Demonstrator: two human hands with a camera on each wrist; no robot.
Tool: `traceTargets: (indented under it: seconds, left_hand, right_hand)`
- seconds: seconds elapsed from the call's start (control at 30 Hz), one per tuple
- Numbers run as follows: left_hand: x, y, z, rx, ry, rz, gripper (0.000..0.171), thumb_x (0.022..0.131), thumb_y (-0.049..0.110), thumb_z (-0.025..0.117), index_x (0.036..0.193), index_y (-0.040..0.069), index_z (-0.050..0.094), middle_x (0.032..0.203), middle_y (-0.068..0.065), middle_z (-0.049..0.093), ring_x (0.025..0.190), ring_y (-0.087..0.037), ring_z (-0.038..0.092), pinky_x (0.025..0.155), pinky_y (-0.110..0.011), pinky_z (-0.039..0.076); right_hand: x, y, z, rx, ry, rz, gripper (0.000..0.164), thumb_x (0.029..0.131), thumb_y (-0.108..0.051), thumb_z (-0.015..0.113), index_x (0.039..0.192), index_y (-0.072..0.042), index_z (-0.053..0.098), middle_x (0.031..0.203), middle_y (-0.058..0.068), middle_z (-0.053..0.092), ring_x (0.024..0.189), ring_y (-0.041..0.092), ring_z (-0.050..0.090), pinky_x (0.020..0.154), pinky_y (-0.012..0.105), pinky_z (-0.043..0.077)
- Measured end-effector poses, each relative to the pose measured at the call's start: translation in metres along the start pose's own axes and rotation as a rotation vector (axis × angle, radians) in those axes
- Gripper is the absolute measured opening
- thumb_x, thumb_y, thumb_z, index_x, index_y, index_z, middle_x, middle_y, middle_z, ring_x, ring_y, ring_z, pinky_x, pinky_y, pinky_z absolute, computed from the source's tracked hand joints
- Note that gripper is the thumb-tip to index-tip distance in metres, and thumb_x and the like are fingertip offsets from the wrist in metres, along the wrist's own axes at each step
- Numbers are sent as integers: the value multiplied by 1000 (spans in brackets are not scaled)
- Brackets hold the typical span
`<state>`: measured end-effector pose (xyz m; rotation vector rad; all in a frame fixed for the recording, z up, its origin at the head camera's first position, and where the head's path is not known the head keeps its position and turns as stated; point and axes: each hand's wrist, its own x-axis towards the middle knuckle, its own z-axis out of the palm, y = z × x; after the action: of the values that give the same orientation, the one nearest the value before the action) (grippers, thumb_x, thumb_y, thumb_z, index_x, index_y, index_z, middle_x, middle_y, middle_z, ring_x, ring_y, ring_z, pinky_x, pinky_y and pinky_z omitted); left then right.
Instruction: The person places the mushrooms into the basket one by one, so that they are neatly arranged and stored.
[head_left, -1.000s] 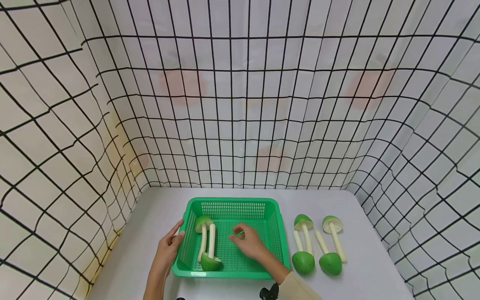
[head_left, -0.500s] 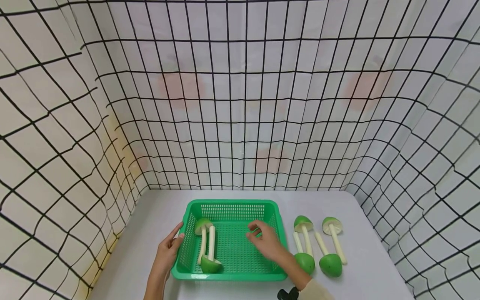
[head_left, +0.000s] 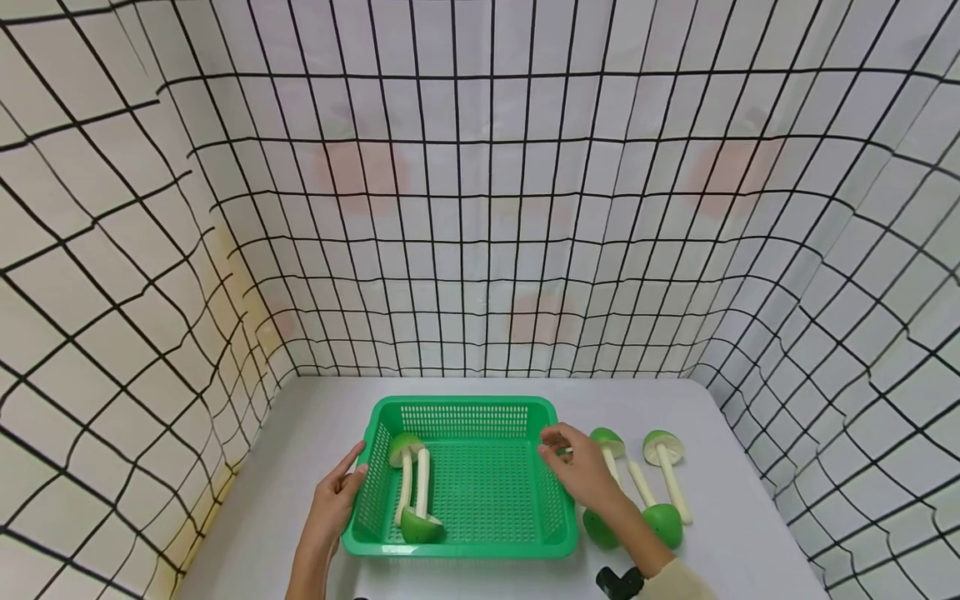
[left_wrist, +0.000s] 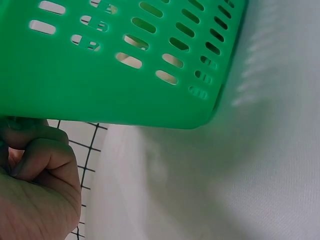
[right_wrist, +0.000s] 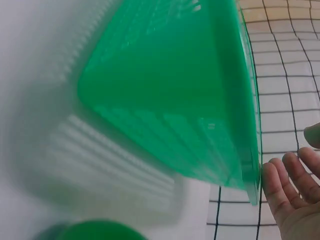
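A green plastic basket stands on the white table, and two green-capped mushrooms with white stems lie in its left part, caps at opposite ends. One mushroom cap is nearest the front wall. My left hand grips the basket's left rim, its curled fingers right at the rim's underside in the left wrist view. Over the right rim hovers my right hand, fingers loosely bent and holding nothing. Its fingers show beside the rim in the right wrist view.
Several more mushrooms lie right of the basket, partly covered by my right arm; one mushroom has its pale underside showing. Black netting over white cloth encloses the table at the back and both sides.
My right hand has moved rightward from above the basket's middle to its right rim and now overlaps the mushrooms outside. The left hand stays at the left rim.
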<state>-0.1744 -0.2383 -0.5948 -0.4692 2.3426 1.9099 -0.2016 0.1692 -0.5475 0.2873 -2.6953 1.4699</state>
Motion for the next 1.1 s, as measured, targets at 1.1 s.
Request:
traceTargets:
  seconds: [1.1]
  left_hand:
    - [3, -2, 0, 9, 9, -17, 52, 107, 36, 57, 157, 30, 45, 102, -7, 64, 88, -18, 51, 73, -32, 44]
  right_hand:
    - [-35, 43, -99, -164, 156, 82, 34, 104, -40, 61, 126, -14, 65, 118, 5, 72, 104, 1, 62, 85, 17, 53]
